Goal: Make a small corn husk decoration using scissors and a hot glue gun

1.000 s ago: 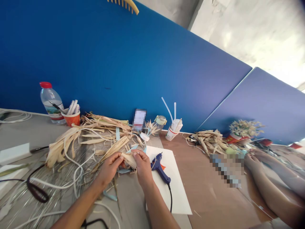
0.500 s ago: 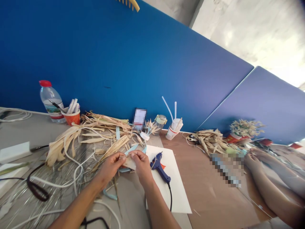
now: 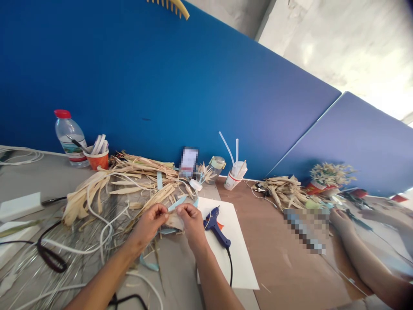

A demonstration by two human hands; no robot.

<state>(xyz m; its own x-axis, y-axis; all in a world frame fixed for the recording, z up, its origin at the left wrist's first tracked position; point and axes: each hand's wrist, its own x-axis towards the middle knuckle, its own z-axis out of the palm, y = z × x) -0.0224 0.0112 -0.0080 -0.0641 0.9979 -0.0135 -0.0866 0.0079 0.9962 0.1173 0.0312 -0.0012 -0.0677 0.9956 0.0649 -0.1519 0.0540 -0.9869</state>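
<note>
A small piece of dried corn husk (image 3: 174, 221) is stretched between my two hands over the grey table. My left hand (image 3: 151, 224) pinches its left end between thumb and fingers. On the other side, my right hand (image 3: 191, 218) pinches the right end, thumb tip towards the left. Just right of my right hand a blue hot glue gun (image 3: 217, 228) with an orange trigger lies on a white sheet (image 3: 240, 262). Longer dried husks (image 3: 161, 198) lie behind my left hand, with light-blue ribbon pieces (image 3: 150, 263) among the strands.
A red-capped bottle (image 3: 71, 140), an orange paper cup (image 3: 97, 160), a phone (image 3: 189, 161), a jar (image 3: 217, 165) and a white cup with straws (image 3: 235, 176) stand along the blue partition (image 3: 145, 86). White cable (image 3: 80, 249) loops at left. Another person's arm (image 3: 358, 254) rests at right.
My hands have drawn slightly apart with the husk between them. At right, one of the other person's hands has moved away from the other, towards the right.
</note>
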